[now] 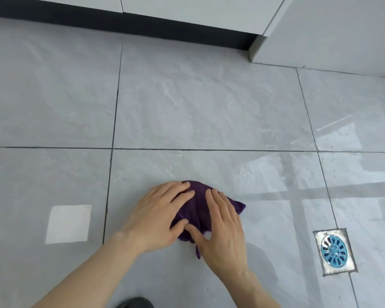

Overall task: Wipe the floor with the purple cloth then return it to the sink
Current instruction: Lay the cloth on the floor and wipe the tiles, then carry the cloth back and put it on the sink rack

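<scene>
A crumpled purple cloth (199, 208) lies on the grey tiled floor (198, 107), low in the view near the middle. My left hand (158, 215) lies flat on the cloth's left side, fingers spread. My right hand (223, 225) presses flat on its right side, thumb pointing left under the cloth's lower edge. Both palms cover much of the cloth; a corner sticks out at the right and a strip trails below. No sink is in view.
A floor drain with a blue grate (333, 251) sits in the floor to the right. A pale square patch (68, 223) marks the tile to the left. White cabinets with a dark plinth (120, 23) run along the back. A white panel (331, 34) stands back right.
</scene>
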Tool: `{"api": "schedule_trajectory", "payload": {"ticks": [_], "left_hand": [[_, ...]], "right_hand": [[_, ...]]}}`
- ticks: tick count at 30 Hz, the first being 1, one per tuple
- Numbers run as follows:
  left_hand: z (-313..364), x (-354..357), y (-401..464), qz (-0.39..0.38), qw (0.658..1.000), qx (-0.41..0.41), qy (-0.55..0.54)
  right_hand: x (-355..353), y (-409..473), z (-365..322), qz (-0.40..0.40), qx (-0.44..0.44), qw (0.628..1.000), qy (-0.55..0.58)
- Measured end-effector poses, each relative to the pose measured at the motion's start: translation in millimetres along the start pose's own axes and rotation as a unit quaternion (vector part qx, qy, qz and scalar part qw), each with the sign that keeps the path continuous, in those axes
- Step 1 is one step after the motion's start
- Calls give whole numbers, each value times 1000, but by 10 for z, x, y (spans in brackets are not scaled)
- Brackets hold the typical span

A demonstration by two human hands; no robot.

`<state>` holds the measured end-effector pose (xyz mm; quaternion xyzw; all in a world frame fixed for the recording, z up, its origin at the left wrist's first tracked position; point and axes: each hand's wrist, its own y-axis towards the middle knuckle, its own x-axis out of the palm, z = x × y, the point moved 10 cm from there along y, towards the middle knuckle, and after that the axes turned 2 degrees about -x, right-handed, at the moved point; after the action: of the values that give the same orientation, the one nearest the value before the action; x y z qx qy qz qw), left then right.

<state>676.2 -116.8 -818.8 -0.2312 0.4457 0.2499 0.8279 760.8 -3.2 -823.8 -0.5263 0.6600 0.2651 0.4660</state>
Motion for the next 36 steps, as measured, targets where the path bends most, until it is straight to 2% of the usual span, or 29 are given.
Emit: {"api": "schedule_trajectory", "payload": {"ticks": [4,10,14,18,22,24,27,32,36], "left_hand": [[13,31,-77,-21,998,10,56],[109,123,-359,-3,993,-18,115],[136,182,-484,-12,989,-38,144],[92,248,-578,-51,990,-48,122],[195,168,-659,-134,984,-61,98],[250,-62,-663,-141,984,-71,86],[441,-645,-633,-108,989,-61,76],[867,-1882,-578,-69,987,-65,130],[1377,-3079,-546,-20,988,-81,131]], "right_hand": [[-33,63,12,-12,-15,1000,-10],[41,-87,-216,-46,-80,996,-17],[83,-222,-346,-36,-104,993,-37],[167,-324,-387,-61,-112,991,-52],[74,-414,-406,-120,-108,984,-75],[-107,-450,-425,-130,-88,985,-65],[-577,-445,-539,-114,-62,991,-32],[-1754,-286,-1063,-95,-42,994,-16],[-2924,-165,-1557,-61,-38,997,-14]]}}
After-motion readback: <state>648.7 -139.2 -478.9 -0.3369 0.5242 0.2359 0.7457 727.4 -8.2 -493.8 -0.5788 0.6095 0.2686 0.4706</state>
